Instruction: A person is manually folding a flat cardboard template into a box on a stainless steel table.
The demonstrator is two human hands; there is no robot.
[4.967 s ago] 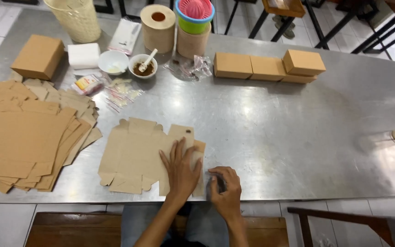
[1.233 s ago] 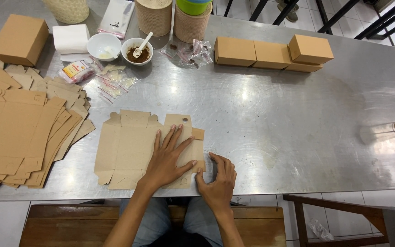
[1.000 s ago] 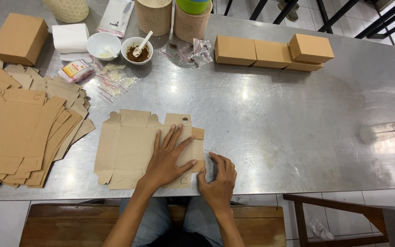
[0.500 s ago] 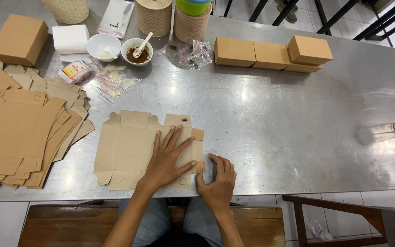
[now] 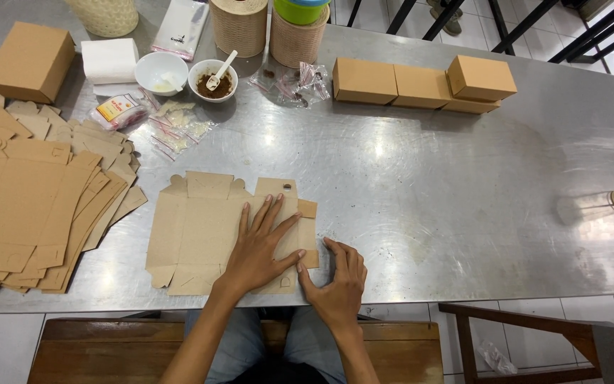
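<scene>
A flat brown cardboard box blank (image 5: 200,231) lies on the steel table (image 5: 428,185) near its front edge. My left hand (image 5: 259,245) rests palm down on the blank's right half, fingers spread. My right hand (image 5: 339,281) sits just right of the blank, fingers curled, thumb against the blank's right edge flap; what lies under it is hidden.
A pile of flat cardboard blanks (image 5: 30,195) lies at the left. Folded brown boxes (image 5: 421,84) stand at the back, one more box (image 5: 28,60) at far left. Two small bowls (image 5: 186,75), small plastic packets (image 5: 179,128), woven containers (image 5: 239,25) and tissues line the back.
Since five seconds ago the view has shifted nearer and my hands have settled on the blank's right side. Over the last second nothing visibly moves.
</scene>
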